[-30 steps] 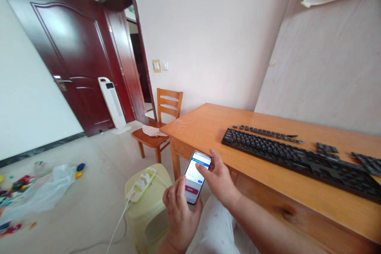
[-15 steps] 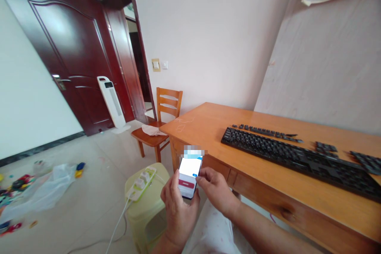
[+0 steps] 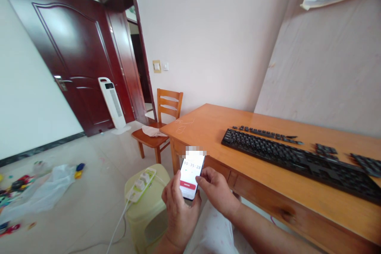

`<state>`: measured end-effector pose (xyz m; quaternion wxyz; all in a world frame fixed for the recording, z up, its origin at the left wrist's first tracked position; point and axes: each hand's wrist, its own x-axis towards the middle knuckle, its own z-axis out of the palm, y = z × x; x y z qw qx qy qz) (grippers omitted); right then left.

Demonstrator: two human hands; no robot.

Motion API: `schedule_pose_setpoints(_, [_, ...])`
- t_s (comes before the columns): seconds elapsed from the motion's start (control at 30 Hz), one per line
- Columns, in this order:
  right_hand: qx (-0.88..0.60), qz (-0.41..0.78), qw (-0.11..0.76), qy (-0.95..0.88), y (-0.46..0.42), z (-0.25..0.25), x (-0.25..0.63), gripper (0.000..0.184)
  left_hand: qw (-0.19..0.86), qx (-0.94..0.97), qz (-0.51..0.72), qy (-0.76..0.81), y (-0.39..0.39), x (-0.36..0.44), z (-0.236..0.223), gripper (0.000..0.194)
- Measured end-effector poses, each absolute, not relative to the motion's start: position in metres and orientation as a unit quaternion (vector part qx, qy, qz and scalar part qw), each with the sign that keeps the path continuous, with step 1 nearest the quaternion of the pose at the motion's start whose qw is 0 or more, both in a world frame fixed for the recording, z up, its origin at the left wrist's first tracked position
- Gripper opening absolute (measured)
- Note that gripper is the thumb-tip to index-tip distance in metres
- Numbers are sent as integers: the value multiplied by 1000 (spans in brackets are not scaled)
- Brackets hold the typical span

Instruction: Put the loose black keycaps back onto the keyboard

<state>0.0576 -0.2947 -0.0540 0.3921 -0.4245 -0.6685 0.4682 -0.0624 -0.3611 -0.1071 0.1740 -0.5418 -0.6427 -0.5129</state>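
Once the pop-up had given way to a timer [image 3: 192, 165] reading 00:35:28, dismissal seemed complete. Phone [image 3: 189, 180]: was held off the near edge of the table [image 3: 205, 127], by its left corner; left hand [image 3: 180, 211] wrapped round it, right hand [image 3: 219, 191] loosely curled alongside, contact unclear.

phone [image 3: 187, 177] left of keyboard [image 3: 293, 163] | power strip [image 3: 135, 194] on stool [image 3: 154, 196]

The phone [image 3: 188, 178] screen reads "00:35:28" in dark digits.
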Motion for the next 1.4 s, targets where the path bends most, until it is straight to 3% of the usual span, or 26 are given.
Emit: schedule_pose_setpoints(1.4, [-405, 508, 390, -652, -299, -63, 56, 13, 159, -537, -510, -653, -361, -62, -111, 72])
